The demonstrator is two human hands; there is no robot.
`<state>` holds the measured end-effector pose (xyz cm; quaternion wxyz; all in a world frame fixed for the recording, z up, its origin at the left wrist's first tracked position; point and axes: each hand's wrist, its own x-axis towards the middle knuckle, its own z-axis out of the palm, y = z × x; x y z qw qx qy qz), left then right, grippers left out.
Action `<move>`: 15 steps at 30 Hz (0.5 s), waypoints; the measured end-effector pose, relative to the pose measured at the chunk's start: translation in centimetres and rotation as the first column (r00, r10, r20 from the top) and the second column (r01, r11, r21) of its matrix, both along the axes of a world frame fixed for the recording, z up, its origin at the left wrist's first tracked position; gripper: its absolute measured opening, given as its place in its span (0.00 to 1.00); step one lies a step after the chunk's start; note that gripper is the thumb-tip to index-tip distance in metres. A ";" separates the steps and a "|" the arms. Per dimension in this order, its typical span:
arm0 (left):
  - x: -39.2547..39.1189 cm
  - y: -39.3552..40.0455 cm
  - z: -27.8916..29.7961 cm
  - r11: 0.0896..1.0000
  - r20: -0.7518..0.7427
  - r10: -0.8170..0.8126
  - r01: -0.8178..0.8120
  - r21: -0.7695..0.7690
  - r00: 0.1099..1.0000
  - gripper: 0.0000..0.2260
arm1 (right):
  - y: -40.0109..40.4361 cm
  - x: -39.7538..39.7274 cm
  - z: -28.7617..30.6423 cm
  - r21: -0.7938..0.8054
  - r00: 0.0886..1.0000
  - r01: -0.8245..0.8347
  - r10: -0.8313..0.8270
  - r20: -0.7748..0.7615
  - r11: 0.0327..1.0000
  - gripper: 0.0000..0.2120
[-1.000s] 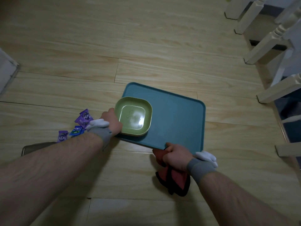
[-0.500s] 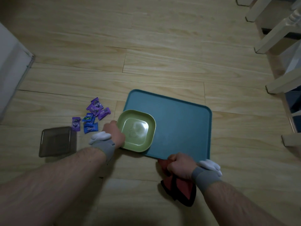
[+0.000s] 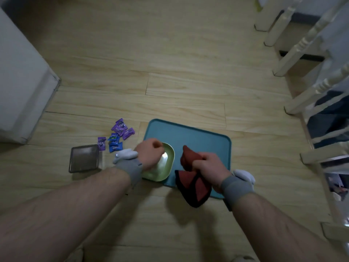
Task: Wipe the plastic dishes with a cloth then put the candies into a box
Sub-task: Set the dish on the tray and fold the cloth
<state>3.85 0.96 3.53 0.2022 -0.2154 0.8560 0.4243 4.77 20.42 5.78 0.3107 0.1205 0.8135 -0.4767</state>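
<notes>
Candies in purple and blue wrappers (image 3: 117,135) lie on the wooden floor (image 3: 170,82) just beyond a dark transparent square box (image 3: 84,158). Right of them, the left hand (image 3: 150,155) grips the pale green square plastic dish (image 3: 164,165) on the teal rectangular tray (image 3: 204,142). The right hand (image 3: 208,167), earlier at the tray's near edge, now clutches the red cloth (image 3: 192,183) raised over the tray.

Probably a home: wood-plank floor (image 3: 170,82), white stair balusters (image 3: 294,52).
</notes>
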 end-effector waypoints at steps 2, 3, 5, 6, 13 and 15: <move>1.1 2.0 4.8 0.922 0.125 -0.042 -0.010 0.386 0.991 0.18 | -0.7 0.3 3.9 -0.025 0.985 -0.036 0.032 -0.168 0.999 0.12; 1.6 2.7 7.0 0.869 0.159 -0.059 -0.027 0.494 0.986 0.21 | -1.0 0.7 5.8 -0.021 0.965 -0.079 0.072 -0.252 0.997 0.12; 2.6 3.1 10.3 0.822 0.108 -0.072 -0.002 0.570 0.992 0.19 | -1.6 2.0 9.8 0.006 0.916 -0.161 0.152 -0.372 0.987 0.11; 3.2 3.0 11.9 0.815 0.057 -0.058 0.014 0.580 0.997 0.16 | -1.8 2.7 11.6 -0.001 0.893 -0.184 0.167 -0.418 0.983 0.13; 8.0 0.2 20.9 0.781 -0.284 0.018 0.164 0.602 0.959 0.07 | -1.2 7.2 19.6 -0.169 0.795 -0.008 -0.096 -0.599 0.986 0.19; 9.5 -0.4 23.0 0.789 -0.379 -0.010 0.240 0.565 0.925 0.08 | -0.7 8.1 21.0 -0.236 0.806 0.070 -0.194 -0.560 0.969 0.27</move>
